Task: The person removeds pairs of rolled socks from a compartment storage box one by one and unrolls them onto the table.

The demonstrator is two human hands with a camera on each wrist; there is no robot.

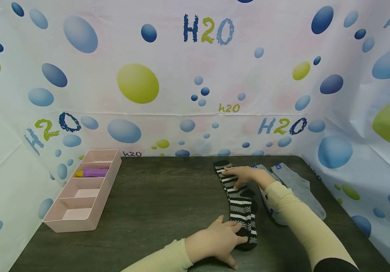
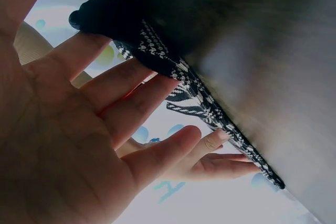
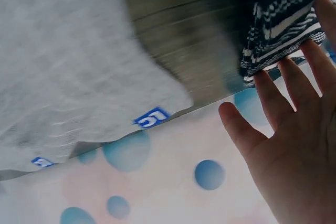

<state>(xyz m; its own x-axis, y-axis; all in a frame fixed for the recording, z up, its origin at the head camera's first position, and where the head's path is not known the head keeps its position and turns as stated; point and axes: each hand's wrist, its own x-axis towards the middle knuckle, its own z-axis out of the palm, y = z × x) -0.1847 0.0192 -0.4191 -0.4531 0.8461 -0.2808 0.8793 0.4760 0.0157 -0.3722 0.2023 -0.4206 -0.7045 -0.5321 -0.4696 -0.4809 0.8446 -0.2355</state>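
A pair of black-and-white striped socks (image 1: pixel 240 209) lies lengthwise on the dark table, one seeming to lie on the other. My left hand (image 1: pixel 216 238) rests spread fingers on the near, black end. In the left wrist view, the fingers (image 2: pixel 118 85) are nearly straight against the fabric. Toward the far end, my right hand (image 1: pixel 247 174) touches the striped fabric; in the right wrist view its fingertips (image 3: pixel 262 80) meet the sock edge without curling round it. Two grey socks (image 1: pixel 298 185) with blue tags lie right of the striped pair, one partly hidden by the right arm.
A pink organizer (image 1: pixel 101 204) with several compartments stands at the table's left edge. One compartment holds a rolled purple item (image 1: pixel 94 172) with a yellow end. A white curtain (image 1: pixel 174 56) with blue and green dots hangs behind and beside the dark wooden table (image 1: pixel 167 189).
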